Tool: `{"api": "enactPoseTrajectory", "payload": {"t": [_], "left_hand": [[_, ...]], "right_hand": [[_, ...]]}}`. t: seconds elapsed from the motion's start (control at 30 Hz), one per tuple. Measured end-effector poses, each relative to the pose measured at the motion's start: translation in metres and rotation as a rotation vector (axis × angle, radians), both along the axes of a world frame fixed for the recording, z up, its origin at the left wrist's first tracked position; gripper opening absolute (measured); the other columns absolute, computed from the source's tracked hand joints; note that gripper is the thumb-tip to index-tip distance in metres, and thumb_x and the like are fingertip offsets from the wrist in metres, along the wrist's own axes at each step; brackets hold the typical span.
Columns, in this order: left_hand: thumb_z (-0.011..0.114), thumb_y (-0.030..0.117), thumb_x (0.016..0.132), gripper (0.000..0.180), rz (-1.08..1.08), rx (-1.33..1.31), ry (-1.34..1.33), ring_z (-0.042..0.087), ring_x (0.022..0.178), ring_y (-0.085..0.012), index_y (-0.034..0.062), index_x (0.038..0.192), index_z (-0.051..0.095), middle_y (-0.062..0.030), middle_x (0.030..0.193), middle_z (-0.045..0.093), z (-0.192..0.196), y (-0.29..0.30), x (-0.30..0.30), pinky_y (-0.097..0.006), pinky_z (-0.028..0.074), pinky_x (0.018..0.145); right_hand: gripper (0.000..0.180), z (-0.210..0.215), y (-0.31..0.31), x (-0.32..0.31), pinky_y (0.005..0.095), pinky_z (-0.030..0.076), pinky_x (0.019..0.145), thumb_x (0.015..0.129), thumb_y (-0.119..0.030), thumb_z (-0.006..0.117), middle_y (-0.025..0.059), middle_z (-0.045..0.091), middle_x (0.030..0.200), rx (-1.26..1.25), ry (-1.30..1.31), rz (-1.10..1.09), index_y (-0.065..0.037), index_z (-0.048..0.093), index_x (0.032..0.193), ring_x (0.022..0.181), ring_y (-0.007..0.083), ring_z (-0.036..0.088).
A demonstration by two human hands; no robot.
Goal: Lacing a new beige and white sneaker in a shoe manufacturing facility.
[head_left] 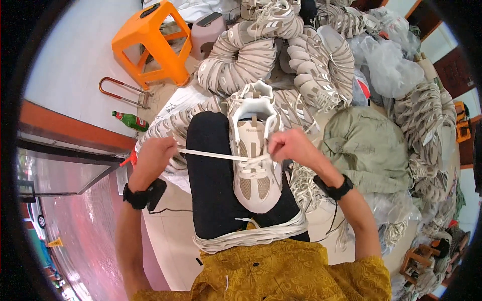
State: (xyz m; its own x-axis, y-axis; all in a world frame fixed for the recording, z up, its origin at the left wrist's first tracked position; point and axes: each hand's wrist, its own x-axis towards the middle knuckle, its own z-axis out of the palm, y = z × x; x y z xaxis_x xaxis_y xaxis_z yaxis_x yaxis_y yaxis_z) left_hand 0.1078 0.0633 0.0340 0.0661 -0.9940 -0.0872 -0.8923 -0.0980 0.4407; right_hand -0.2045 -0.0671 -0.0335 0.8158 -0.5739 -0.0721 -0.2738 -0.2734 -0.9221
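A cream and beige sneaker upper (258, 198) lies on my lap, toe toward me, its tongue and open collar facing up. My left hand (156, 153) is closed to the left of it, pinching a flat white shoelace (213, 155) pulled taut across from the eyelets. On the right edge of the upper, my right hand (291, 147) is also closed, gripping a short stretch of lace that comes out near the middle of the lacing. A bundle of loose white laces (251, 237) rests across my thighs, close to my waist.
Curved stacks of similar uppers (238, 65) fill the floor ahead. To the left are an orange stool (150, 45), a U-shaped lock (120, 88) and a green bottle (131, 121). An olive sack (369, 150) and clear plastic bags (389, 67) lie to the right.
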Motion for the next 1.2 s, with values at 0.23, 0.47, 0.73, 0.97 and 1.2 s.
{"api": "enactPoseTrajectory", "payload": {"t": [0.23,0.47,0.73,0.97,1.2], "left_hand": [[0.056,0.013,0.073,0.012,0.095,0.018,0.029,0.056,0.06,-0.0315,0.0014,0.075,0.059,-0.0166,0.064,0.056,-0.007,0.004,0.023,-0.036,0.044,0.056],[0.051,0.01,0.078,0.008,-0.017,-0.142,-0.276,0.054,0.074,-0.0341,0.0028,0.077,0.055,-0.0155,0.073,0.055,-0.013,-0.002,0.021,-0.04,0.043,0.063],[0.052,0.011,0.078,0.008,0.051,-0.207,-0.278,0.055,0.073,-0.033,0.0035,0.08,0.056,-0.0144,0.076,0.056,-0.017,0.003,0.013,-0.039,0.043,0.062],[0.052,0.011,0.077,0.006,0.105,-0.203,-0.539,0.055,0.069,-0.0307,0.006,0.078,0.054,-0.0131,0.075,0.054,-0.015,0.012,0.019,-0.038,0.043,0.059],[0.05,0.006,0.076,0.004,0.07,-0.253,-0.746,0.056,0.069,-0.0287,0.0061,0.075,0.054,-0.0113,0.076,0.054,-0.014,0.018,0.014,-0.034,0.045,0.056]], "right_hand": [[0.017,0.016,0.021,-0.005,0.0214,0.041,0.05,0.064,-0.002,0.064,0.0022,0.056,0.058,-0.067,0.021,-0.1,-0.005,0.062,0.08,0.051,0.0072,0.052],[0.009,0.018,0.019,0.012,0.0365,0.043,0.048,0.066,-0.016,0.057,0.0088,0.055,0.059,-0.803,0.352,0.158,-0.007,0.054,0.065,0.055,0.0274,0.055],[0.014,0.033,0.003,-0.013,0.0338,0.037,0.039,0.065,-0.015,0.058,0.0077,0.051,0.048,-0.374,0.248,0.164,-0.003,0.054,0.059,0.045,0.0222,0.053],[0.014,0.008,-0.027,-0.03,0.0237,0.026,0.036,0.065,-0.01,0.058,0.0018,0.046,0.045,0.553,0.016,-0.146,-0.002,0.053,0.054,0.038,0.0089,0.041],[0.008,-0.012,-0.045,-0.049,0.024,0.035,0.042,0.068,-0.007,0.055,0.0023,0.05,0.049,-0.248,0.258,-0.337,-0.001,0.058,0.063,0.045,0.0116,0.048]]}}
